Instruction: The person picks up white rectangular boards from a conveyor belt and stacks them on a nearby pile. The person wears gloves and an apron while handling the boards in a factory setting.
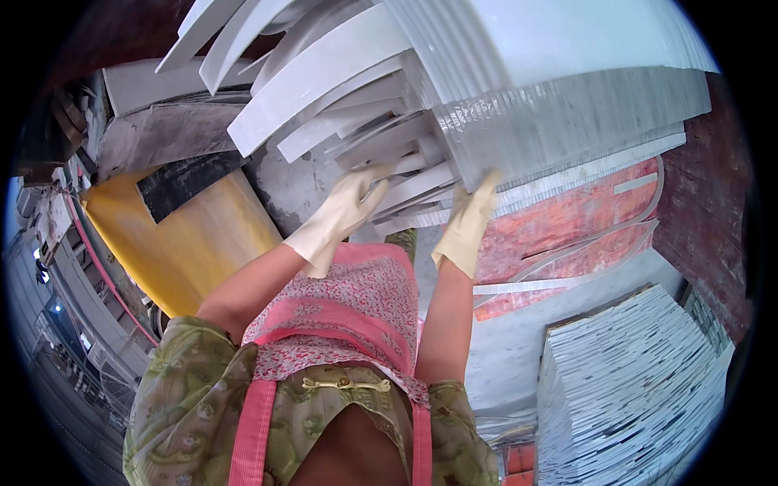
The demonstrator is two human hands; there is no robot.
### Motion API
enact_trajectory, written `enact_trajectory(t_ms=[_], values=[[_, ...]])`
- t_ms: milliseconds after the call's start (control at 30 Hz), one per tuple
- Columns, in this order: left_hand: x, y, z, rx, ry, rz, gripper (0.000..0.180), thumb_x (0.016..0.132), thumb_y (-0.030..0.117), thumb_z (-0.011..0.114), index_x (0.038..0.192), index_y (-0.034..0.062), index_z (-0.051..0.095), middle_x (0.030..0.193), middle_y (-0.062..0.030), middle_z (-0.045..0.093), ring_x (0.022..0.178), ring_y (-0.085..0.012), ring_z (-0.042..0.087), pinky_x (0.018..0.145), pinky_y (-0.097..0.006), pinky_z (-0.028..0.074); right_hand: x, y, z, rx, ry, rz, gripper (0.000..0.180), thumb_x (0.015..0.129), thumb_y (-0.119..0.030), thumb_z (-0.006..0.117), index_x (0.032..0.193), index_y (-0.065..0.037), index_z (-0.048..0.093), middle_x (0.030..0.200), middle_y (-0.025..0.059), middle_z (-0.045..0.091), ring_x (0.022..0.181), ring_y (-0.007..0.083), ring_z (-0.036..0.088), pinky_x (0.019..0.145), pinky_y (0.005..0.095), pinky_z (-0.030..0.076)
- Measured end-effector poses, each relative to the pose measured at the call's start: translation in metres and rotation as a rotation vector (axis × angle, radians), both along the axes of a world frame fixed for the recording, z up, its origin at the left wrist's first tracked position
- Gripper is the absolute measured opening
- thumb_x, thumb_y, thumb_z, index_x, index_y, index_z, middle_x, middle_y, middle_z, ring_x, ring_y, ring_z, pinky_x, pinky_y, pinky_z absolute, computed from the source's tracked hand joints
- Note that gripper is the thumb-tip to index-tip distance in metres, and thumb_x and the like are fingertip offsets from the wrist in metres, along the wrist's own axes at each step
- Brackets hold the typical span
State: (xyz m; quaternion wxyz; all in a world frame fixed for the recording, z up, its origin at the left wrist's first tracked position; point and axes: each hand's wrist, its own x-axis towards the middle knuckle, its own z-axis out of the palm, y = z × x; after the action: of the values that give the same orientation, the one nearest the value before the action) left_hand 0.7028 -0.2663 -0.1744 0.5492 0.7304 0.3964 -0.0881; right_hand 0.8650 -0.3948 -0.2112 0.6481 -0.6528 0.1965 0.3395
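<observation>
Left of the panels lies a sheet bearing a scrap, while near right sits a strip stack.

Gloved fingers touch a stack of white strips.

The gloves are cream, the strips white, the apron pink (and flowery).
</observation>
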Motion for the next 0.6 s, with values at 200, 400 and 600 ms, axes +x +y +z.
enact_trajectory(t_ms=[200, 400, 600], values=[[0.036, 0.002, 0.007, 0.004, -0.077, 0.066, 0.051, 0.103, 0.027, 0.053, 0.148, 0.003, 0.05, 0.149, -0.0178, 0.054, 0.141, -0.03, 0.05, 0.116, -0.04, 0.038, -0.007, 0.009, -0.002, -0.204, 0.057, 0.021, 0.087, 0.104, -0.065, 0.042, 0.157, 0.002, 0.028, 0.157, 0.0203, 0.036, 0.14, 0.0281, 0.038, 0.119, 0.0385, 0.026], [0.073, 0.009, 0.009, 0.026, -0.165, 0.108, 0.066, 0.1, 0.032, 0.059, 0.156, 0.0031, 0.038, 0.157, -0.0212, 0.044, 0.149, -0.0321, 0.038, 0.121, -0.039, 0.031, -0.012, 0.011, 0.002, -0.171, -0.028, 0.04, 0.08, 0.107, -0.059, 0.037, 0.155, 0.005, 0.031, 0.154, 0.0215, 0.039, 0.138, 0.029, 0.039, 0.12, 0.038, 0.025], [0.096, 0.006, -0.01, 0.231, -0.193, 0.153, 0.072, 0.093, 0.037, 0.067, 0.148, -0.0044, 0.045, 0.137, -0.0289, 0.059, 0.128, -0.0401, 0.057, 0.108, -0.042, 0.045, -0.014, -0.007, -0.019, -0.169, -0.193, 0.155, 0.086, 0.104, -0.065, 0.039, 0.152, 0.006, 0.035, 0.152, 0.0181, 0.042, 0.14, 0.026, 0.039, 0.119, 0.0349, 0.025]])
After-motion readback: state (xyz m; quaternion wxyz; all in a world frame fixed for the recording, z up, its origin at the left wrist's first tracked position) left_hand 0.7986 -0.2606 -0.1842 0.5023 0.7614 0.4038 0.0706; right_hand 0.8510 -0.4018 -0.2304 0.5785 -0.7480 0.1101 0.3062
